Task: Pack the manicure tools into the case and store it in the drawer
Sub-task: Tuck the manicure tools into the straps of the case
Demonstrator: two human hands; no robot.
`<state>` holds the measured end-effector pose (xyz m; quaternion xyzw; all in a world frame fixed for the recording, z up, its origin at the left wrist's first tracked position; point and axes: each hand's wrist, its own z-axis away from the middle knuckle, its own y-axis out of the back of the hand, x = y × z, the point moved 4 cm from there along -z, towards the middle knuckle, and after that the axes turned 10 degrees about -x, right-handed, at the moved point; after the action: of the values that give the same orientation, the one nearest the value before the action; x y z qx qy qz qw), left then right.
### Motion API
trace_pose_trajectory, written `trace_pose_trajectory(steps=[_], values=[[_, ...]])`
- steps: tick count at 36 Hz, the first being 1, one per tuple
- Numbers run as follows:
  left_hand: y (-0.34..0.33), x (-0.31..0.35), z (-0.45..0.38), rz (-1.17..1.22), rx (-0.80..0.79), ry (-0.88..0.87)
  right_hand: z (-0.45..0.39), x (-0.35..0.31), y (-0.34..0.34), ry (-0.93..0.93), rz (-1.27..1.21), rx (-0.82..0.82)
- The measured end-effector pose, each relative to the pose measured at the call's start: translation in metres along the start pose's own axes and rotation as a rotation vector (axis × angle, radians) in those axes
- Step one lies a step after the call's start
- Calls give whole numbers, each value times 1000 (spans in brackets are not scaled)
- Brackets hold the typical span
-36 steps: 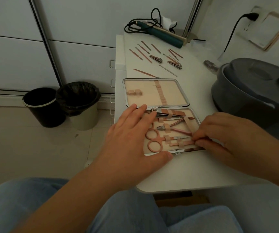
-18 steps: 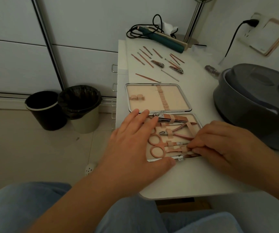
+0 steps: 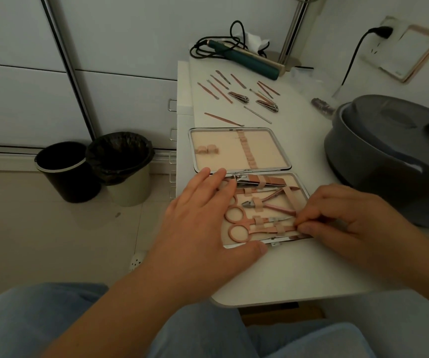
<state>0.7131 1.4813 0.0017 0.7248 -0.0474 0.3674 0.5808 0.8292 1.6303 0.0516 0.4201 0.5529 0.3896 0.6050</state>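
An open manicure case (image 3: pixel 239 130) lies flat on the white table (image 3: pixel 298 275). Its near half holds pink scissors (image 3: pixel 242 224), a cuticle nipper (image 3: pixel 267 202) and a large nail clipper (image 3: pixel 257 180) under elastic straps. My left hand (image 3: pixel 203 218) rests flat on the case's left side, fingers straight, thumb along the front rim. My right hand (image 3: pixel 348 218) pinches the tip end of a thin tool beside the scissors at the case's right edge. Several loose pink tools (image 3: pixel 223 90) and two small nail clippers (image 3: pixel 238 96) lie farther back on the table.
A grey lidded pot (image 3: pixel 394 156) stands at the right, close to my right hand. A teal hair iron (image 3: pixel 249 59) with its black cord lies at the back. A drawer unit (image 3: pixel 173 135) adjoins the table's left side, with two bins (image 3: pixel 97 166) on the floor.
The view has shifted slightly, so the table sits lower in frame. Both hands stay on the case; my right fingers keep working at the tool by the scissors' tips.
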Motion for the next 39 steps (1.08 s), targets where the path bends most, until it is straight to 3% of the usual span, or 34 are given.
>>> trace_pose_trajectory(steps=[7, 11, 15, 21, 31, 39], values=[[0, 2, 0, 47, 0, 1, -5, 3, 3, -52, -238, 98], [4, 4, 2, 54, 35, -10, -31, 2, 13, -38, -184, 199], [10, 3, 6, -53, 46, -41, -67, -4, 11, 7, 28, 113], [11, -3, 6, -78, 27, -39, -92, -9, 1, 62, 102, -45], [8, -7, 5, -58, 50, -40, -87, -3, 4, 68, 190, -84], [8, -7, 6, -29, 37, -53, -82, -2, 3, 32, 42, -67]])
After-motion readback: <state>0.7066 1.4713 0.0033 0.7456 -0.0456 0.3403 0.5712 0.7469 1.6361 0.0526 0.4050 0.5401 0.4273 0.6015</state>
